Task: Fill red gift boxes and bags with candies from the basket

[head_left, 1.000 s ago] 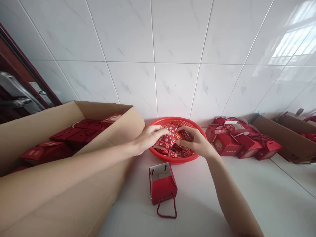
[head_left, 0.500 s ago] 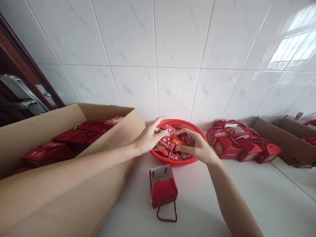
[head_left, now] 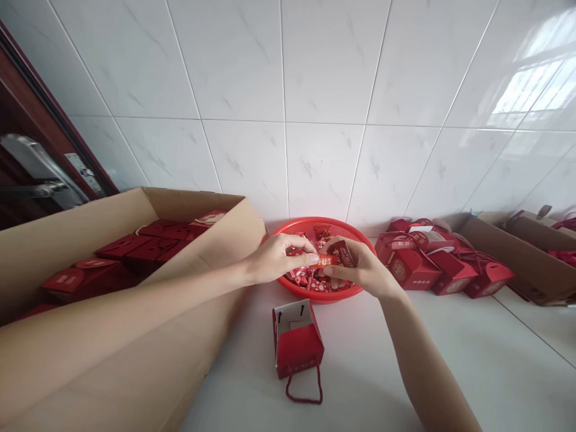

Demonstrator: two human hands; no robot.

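Over a red plastic basket of wrapped candies, both hands are closed close together. My right hand holds an orange-red wrapped candy by thumb and fingers, with a dark red wrapped packet against its fingers. The thumb and forefinger of my left hand pinch the left end of the same orange-red candy. In front of the basket stands a small red gift box, its lid up, its pale inside showing, and a rope handle lying on the white surface toward me.
A large cardboard carton with several red boxes inside fills the left. At right, red gift boxes are piled by the tiled wall; another carton stands beyond. A door handle shows far left.
My left hand has moved from the basket's left side, near a pink-red dotted packet, to the orange-red candy at my right fingertips. My right hand has barely moved. The gift box is unchanged.
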